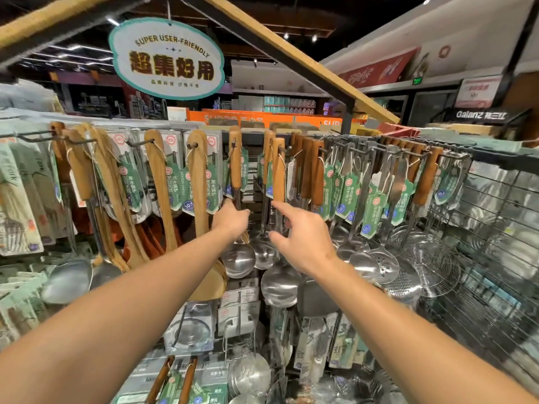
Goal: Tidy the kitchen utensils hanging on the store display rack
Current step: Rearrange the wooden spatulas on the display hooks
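Wire display rack (pixel 455 158) across the view, dark metal hooks, grid panel at right. Hung in rows from it — pale wooden spatulas (pixel 159 188) on the left, steel ladles (pixel 237 255) with wooden handles at centre, perforated skimmers (pixel 385 262) and a wire-mesh strainer (pixel 431 258) to the right. Green card tags (pixel 348 185) tied on with string to most pieces.

Left hand (pixel 232 218) curled round the thin steel shank of one ladle, just under its wooden handle; grip closed on it. Right hand (pixel 300 231) spread, forefinger stretched toward the next ladle's shank, thumb apart — holding nothing, contact not clear.

Handling, by judgement: ladles rigid, bowl-heavy, likely to swing on the hook and clink against neighbours; polished steel slick, wood less so. Best taken at the handle or high on the shank, steadying the bowl. Tags light, floppy, easily twisted or snagged.
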